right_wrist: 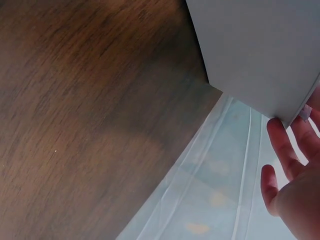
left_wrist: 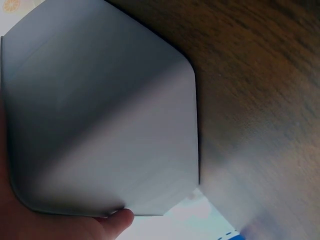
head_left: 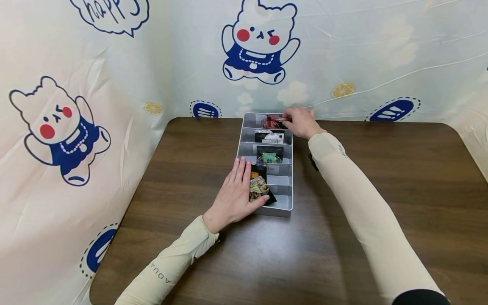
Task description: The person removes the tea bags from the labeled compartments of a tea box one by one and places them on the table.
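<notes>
A grey divided box (head_left: pixel 278 212) stands lengthwise on the table, with small packets in its compartments. At its far right corner my right hand (head_left: pixel 303 123) pinches the edge of a red packet (head_left: pixel 271 123) in the farthest compartment. My left hand (head_left: pixel 236 195) lies along the near left rim with straight fingers, its thumb across a patterned packet (head_left: pixel 258 188) at the near end. Just beyond that is a black packet with an orange patch (head_left: pixel 259 173), partly covered by the fingers. Farther back sit a green-labelled black packet (head_left: pixel 270 156) and a black-and-white packet (head_left: pixel 272 136).
The brown wooden table (head_left: pixel 183 169) carries the box near its far edge. Behind and to the left hangs a pale curtain (head_left: pixel 183 55) printed with cartoon bears; it meets the table's back edge, close behind the box.
</notes>
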